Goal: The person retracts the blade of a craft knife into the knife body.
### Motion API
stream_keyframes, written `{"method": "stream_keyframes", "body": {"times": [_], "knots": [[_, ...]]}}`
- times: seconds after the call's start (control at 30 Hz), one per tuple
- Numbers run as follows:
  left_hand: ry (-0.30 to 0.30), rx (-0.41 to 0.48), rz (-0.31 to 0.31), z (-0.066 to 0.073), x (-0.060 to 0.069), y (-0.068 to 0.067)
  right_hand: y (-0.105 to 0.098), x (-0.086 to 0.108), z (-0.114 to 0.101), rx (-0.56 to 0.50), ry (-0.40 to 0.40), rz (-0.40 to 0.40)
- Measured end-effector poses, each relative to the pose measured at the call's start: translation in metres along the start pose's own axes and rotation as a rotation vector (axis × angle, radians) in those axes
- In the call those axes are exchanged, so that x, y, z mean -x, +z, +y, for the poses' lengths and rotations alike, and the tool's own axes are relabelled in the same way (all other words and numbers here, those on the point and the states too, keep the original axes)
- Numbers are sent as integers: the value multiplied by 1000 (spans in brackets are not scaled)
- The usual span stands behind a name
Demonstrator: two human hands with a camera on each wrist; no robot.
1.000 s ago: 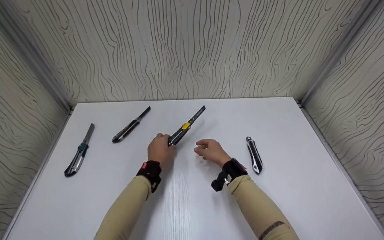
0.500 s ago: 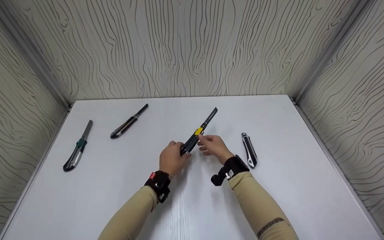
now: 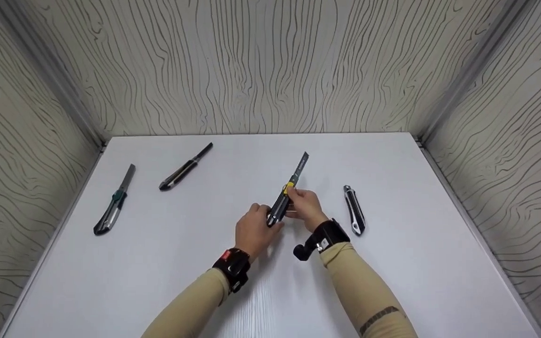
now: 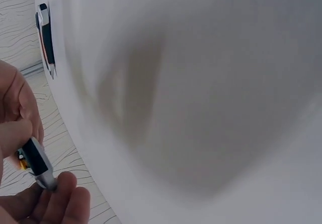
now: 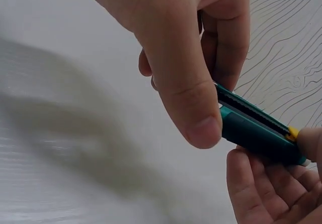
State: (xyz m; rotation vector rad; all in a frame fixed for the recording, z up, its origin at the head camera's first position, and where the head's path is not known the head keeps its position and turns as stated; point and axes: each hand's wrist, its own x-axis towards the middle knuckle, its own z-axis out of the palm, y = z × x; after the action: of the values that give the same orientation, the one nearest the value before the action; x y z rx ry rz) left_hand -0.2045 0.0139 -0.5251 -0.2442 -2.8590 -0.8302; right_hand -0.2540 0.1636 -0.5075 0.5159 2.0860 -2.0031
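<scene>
A black box cutter [image 3: 278, 209] with a yellow slider [image 3: 289, 188] is held above the white table, its blade [image 3: 301, 164] out and pointing away up to the right. My left hand [image 3: 253, 231] grips the rear end of its handle. The right hand [image 3: 305, 205] holds it farther forward, the thumb on the yellow slider. In the right wrist view the handle [image 5: 256, 136] looks dark green, between the two hands. The left wrist view shows only the handle's tail [image 4: 41, 166] near my fingertips; the blade is hidden there.
On the white table [image 3: 195, 258] lie a box cutter with a green slider [image 3: 112, 212] at left, a dark box cutter [image 3: 180, 174] behind, both blades out, and a black-and-white one [image 3: 355, 210] at right. Wood-patterned walls [image 3: 261, 65] enclose the sides and back.
My left hand has carried the box cutter to the right and toward me, turning it steeper. The right hand, apart from it before, has come to hold it by the slider.
</scene>
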Motion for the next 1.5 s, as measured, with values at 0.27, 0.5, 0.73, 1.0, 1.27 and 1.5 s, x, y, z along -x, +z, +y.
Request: {"method": "stream_keyframes", "body": {"times": [0.27,0.5,0.73,1.0,1.27,1.5], "knots": [[-33,147,-86,2,5,2,-7,0,1,48,9,11],[-118,462,-265,-11,5,-2,-15,-1,3,98,-2,-32],[-201,887,-549,-15,8,4,-17,-2,2,125,1,-68],[-190,970,-561,-11,12,13,-15,-1,2,92,19,-69],[-167,876,-501,-10,12,18,-14,2,4,45,18,-140],[-107,767,-459,-7,17,21,-12,3,2,47,34,-131]]}}
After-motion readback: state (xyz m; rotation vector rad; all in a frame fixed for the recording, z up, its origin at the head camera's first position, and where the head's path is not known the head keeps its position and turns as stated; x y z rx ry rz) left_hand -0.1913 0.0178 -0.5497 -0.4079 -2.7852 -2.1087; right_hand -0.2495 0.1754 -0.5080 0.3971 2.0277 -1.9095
